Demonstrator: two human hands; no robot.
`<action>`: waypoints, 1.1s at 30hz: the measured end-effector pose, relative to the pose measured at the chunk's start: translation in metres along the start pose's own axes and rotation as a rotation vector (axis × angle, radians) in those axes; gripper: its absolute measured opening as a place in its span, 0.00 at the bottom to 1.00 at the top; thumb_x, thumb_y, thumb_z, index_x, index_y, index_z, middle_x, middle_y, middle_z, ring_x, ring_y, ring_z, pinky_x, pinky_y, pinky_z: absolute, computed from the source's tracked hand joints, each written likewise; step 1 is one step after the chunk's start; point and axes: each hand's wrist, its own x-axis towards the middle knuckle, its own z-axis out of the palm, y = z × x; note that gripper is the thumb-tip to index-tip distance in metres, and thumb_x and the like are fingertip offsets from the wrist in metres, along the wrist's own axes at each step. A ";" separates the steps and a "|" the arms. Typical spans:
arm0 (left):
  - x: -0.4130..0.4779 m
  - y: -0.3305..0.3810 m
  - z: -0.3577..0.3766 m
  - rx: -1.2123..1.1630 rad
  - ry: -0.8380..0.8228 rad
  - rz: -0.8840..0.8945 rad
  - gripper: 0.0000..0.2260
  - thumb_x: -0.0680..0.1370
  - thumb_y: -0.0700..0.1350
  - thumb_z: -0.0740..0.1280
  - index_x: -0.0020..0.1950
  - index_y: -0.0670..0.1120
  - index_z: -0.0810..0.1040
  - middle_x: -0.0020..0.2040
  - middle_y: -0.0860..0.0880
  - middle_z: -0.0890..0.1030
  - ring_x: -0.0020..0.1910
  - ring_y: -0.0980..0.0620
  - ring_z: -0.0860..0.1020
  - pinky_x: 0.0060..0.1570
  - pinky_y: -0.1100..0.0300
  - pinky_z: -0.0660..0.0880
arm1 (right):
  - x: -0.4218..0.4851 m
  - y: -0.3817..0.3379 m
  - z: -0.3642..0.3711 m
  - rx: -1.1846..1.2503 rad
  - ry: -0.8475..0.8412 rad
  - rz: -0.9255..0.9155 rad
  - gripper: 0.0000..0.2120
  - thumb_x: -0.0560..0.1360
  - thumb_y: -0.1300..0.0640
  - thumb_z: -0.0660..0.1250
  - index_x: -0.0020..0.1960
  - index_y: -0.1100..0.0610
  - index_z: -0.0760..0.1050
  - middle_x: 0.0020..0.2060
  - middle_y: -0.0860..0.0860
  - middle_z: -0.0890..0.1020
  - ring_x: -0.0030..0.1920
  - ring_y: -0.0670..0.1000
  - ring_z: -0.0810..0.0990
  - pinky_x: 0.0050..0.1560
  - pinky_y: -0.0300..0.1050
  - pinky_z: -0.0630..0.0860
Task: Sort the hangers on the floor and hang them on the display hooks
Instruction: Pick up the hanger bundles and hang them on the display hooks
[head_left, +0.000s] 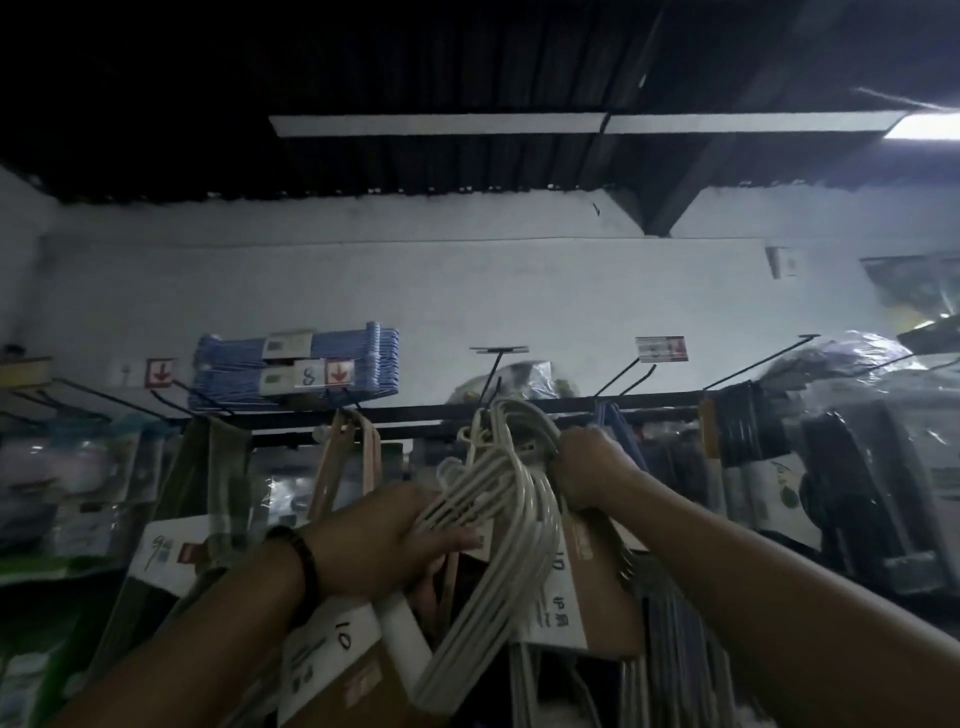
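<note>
The bundle of off-white moulded plastic hangers (498, 519) is held up at the shop display. Its hook ends are bunched at the tip of a thin black wire display hook (491, 379), and its shoulders trail down between the two arms. The right hand (592, 467) is curled tight round the bundle just below the hook ends. The left hand (395, 535) lies with its fingers nearly straight against the shoulders lower down, steadying them; its thumb is hidden.

The risk I see is in threading. The curved ends fan out unevenly, so some may miss the wire and slip loose when the grip eases. The plastic looks smooth and slick, the wire narrow, and the loops may tangle with each other.

A brown cardboard sleeve marked "10" (337, 654) wraps another set below. Beige hangers (348, 452) dangle just to the left. A banded stack of ribbed blue hangers (296, 371) rests on the shelf top. Black hangers (737, 421) hang off to the right.
</note>
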 end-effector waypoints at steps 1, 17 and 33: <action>0.011 0.001 -0.001 0.016 0.010 0.005 0.12 0.84 0.57 0.64 0.51 0.50 0.80 0.38 0.51 0.85 0.36 0.53 0.84 0.43 0.55 0.83 | 0.011 0.003 -0.001 0.011 0.012 -0.008 0.04 0.80 0.57 0.66 0.48 0.57 0.76 0.45 0.53 0.79 0.43 0.51 0.79 0.49 0.44 0.77; 0.108 -0.017 -0.016 0.061 0.019 -0.081 0.10 0.85 0.55 0.62 0.57 0.50 0.77 0.44 0.41 0.87 0.37 0.44 0.87 0.44 0.45 0.85 | 0.084 0.012 -0.007 0.090 0.337 -0.047 0.09 0.83 0.64 0.61 0.60 0.63 0.78 0.51 0.58 0.83 0.50 0.58 0.84 0.47 0.49 0.81; 0.103 -0.050 -0.002 0.166 0.007 -0.114 0.08 0.85 0.56 0.60 0.52 0.56 0.75 0.42 0.47 0.83 0.34 0.54 0.83 0.36 0.61 0.81 | 0.083 -0.007 0.045 0.360 0.290 0.078 0.08 0.81 0.59 0.63 0.42 0.55 0.74 0.38 0.53 0.80 0.45 0.59 0.83 0.41 0.50 0.80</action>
